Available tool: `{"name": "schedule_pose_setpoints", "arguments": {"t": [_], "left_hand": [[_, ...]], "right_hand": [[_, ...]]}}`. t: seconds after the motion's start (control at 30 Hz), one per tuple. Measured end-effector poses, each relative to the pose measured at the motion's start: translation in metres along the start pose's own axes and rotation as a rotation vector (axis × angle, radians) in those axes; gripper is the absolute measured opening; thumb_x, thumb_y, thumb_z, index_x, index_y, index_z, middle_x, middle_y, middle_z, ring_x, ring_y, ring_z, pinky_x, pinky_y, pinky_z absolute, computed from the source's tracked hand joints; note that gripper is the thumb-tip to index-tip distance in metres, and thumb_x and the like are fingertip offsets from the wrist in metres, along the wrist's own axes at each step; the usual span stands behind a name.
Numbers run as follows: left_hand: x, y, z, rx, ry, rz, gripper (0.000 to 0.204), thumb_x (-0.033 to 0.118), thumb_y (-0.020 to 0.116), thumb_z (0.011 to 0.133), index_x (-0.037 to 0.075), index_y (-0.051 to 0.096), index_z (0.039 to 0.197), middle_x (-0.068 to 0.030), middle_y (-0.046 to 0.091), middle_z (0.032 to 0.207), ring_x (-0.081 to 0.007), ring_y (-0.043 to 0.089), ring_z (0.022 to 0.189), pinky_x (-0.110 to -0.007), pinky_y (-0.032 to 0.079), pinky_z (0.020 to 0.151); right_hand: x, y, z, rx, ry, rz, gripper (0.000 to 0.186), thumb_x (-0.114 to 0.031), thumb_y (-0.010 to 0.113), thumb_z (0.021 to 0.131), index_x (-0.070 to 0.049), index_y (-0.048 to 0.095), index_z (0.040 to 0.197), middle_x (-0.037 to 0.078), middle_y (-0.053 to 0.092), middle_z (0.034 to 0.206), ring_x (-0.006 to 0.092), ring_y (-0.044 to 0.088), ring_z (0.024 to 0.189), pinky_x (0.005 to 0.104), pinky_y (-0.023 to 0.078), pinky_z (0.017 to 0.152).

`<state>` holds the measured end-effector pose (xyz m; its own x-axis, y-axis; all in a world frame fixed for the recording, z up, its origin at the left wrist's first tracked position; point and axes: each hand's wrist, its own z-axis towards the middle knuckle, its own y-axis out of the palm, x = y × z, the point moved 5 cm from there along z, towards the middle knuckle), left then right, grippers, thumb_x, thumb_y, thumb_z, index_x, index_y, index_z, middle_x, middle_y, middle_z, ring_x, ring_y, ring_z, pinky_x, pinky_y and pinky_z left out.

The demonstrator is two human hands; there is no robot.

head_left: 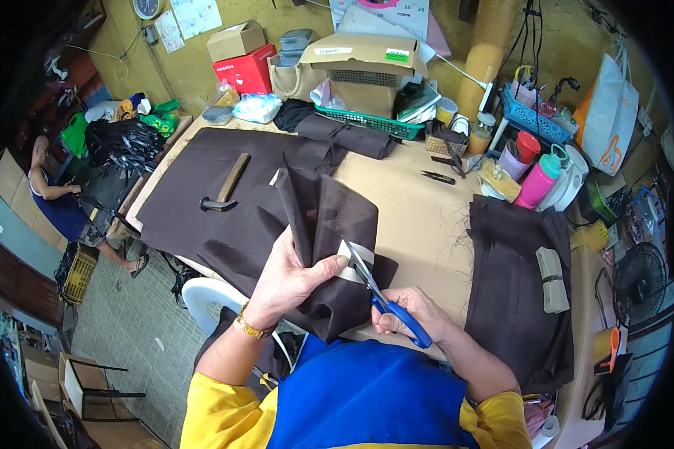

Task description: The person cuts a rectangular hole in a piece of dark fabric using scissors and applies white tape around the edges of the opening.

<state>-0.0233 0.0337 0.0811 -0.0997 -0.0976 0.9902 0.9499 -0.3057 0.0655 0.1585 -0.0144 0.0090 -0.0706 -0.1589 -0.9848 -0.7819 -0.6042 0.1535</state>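
Observation:
My left hand [296, 273] grips a bunched piece of dark brown fabric [344, 206] above the near edge of the table, with its thumb pressed on a pale patch [358, 258] on the cloth. In my right hand [412, 310] are blue-handled scissors [386, 303], their blades pointing up and left across the pale patch. How far the blades are parted is hard to make out. Part of the bunched cloth hangs over the table edge. Beyond it, a hammer [226, 185] with a wooden handle lies on a spread sheet of dark fabric [176, 168].
Stacked dark fabric [517, 299] with a folded beige strip [552, 280] lies to the right. Small black snips [438, 177] rest on the tan tabletop [419, 224]. A green basket [374, 124], cartons and a pink bottle [535, 179] line the back. Another person [52, 191] sits at far left.

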Motion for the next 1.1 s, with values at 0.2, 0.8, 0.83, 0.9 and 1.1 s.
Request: {"name": "schedule_pose_setpoints", "arguments": {"t": [0.2, 0.8, 0.83, 0.9, 1.1], "left_hand": [[0.003, 0.003, -0.002, 0.012, 0.046, 0.028, 0.054, 0.005, 0.073, 0.081, -0.002, 0.045, 0.126, -0.0079, 0.059, 0.115, -0.0137, 0.056, 0.105, -0.030, 0.045, 0.094], [0.011, 0.004, -0.004, 0.015, 0.028, 0.065, 0.049, 0.008, 0.074, 0.082, -0.002, 0.048, 0.123, -0.0058, 0.060, 0.110, -0.0110, 0.056, 0.101, -0.028, 0.046, 0.089], [0.011, 0.005, -0.004, 0.014, 0.037, 0.060, 0.049, 0.008, 0.074, 0.082, -0.002, 0.048, 0.123, -0.0058, 0.060, 0.110, -0.0111, 0.056, 0.101, -0.028, 0.046, 0.090], [0.011, 0.006, -0.004, 0.014, 0.054, 0.050, 0.049, 0.008, 0.073, 0.082, -0.002, 0.048, 0.123, -0.0058, 0.060, 0.111, -0.0112, 0.056, 0.102, -0.028, 0.046, 0.090], [0.008, 0.005, -0.002, 0.012, 0.065, 0.026, 0.049, 0.007, 0.073, 0.082, -0.001, 0.048, 0.123, -0.0056, 0.060, 0.111, -0.0113, 0.056, 0.102, -0.028, 0.046, 0.091]], "right_hand": [[-0.005, 0.000, -0.001, -0.006, -0.014, 0.016, 0.037, -0.039, 0.073, 0.084, -0.004, 0.060, 0.081, -0.001, 0.059, 0.069, 0.0034, 0.051, 0.064, 0.0209, 0.042, 0.056], [-0.003, 0.001, 0.000, 0.029, -0.047, 0.011, 0.039, -0.041, 0.074, 0.082, -0.005, 0.060, 0.076, -0.004, 0.052, 0.063, 0.0026, 0.045, 0.059, 0.0210, 0.035, 0.051], [-0.001, 0.001, 0.000, 0.040, -0.047, 0.003, 0.040, -0.041, 0.075, 0.082, -0.005, 0.060, 0.076, -0.004, 0.052, 0.063, 0.0027, 0.045, 0.059, 0.0210, 0.035, 0.051], [0.001, 0.001, 0.000, 0.051, -0.043, 0.019, 0.040, -0.042, 0.074, 0.082, -0.005, 0.060, 0.076, -0.004, 0.053, 0.062, 0.0031, 0.046, 0.058, 0.0210, 0.036, 0.051], [0.000, 0.003, 0.000, 0.072, -0.049, 0.007, 0.043, -0.044, 0.073, 0.083, -0.005, 0.059, 0.073, -0.003, 0.054, 0.061, 0.0040, 0.048, 0.056, 0.0212, 0.036, 0.050]]}}
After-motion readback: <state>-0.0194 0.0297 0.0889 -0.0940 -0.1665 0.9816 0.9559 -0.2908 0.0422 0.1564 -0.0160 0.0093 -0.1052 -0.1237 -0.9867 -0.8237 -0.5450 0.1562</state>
